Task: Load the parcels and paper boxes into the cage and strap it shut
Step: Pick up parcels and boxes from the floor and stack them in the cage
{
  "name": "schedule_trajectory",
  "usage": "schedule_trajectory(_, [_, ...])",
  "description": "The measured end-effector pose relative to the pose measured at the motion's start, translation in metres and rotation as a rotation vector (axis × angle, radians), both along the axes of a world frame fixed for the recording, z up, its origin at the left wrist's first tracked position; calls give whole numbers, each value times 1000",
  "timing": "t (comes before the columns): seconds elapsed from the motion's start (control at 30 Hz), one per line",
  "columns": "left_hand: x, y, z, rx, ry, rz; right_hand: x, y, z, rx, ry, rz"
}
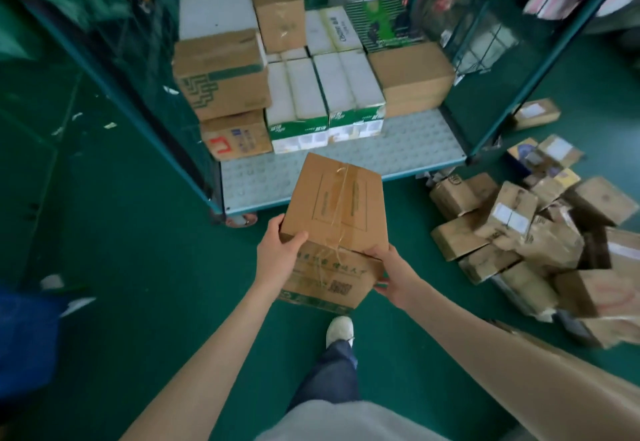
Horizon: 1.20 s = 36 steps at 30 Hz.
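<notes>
I carry a brown cardboard box with tape along its top, held in the air in front of the cage. My left hand grips its near left corner, thumb on top. My right hand grips the near right corner from the side and below. The green wire cage stands just ahead with its front open. Its grey studded floor holds stacked brown cartons at the left, white-and-green paper boxes in the middle and another brown carton at the right.
A loose heap of brown parcels lies on the green floor to my right. A further small parcel lies beside the cage. Another green cage wall stands at the left. My foot is below the box.
</notes>
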<state>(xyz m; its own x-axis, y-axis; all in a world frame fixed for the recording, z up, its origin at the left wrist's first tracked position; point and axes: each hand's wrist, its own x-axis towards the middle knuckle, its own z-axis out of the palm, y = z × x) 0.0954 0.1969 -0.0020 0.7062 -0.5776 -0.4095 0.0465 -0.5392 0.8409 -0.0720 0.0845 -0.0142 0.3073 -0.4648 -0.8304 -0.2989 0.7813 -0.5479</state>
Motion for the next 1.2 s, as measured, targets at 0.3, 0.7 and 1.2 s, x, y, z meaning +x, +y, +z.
schedule_trajectory(0.3, [88, -159, 21, -42, 55, 17, 89, -162, 18, -40, -34, 6])
schedule_trajectory(0.7, [194, -344, 22, -71, 111, 261, 220, -375, 9, -14, -98, 157])
schedule_trajectory(1.2, [374, -505, -6, -41, 157, 431, 430, -555, -25, -160, -118, 229])
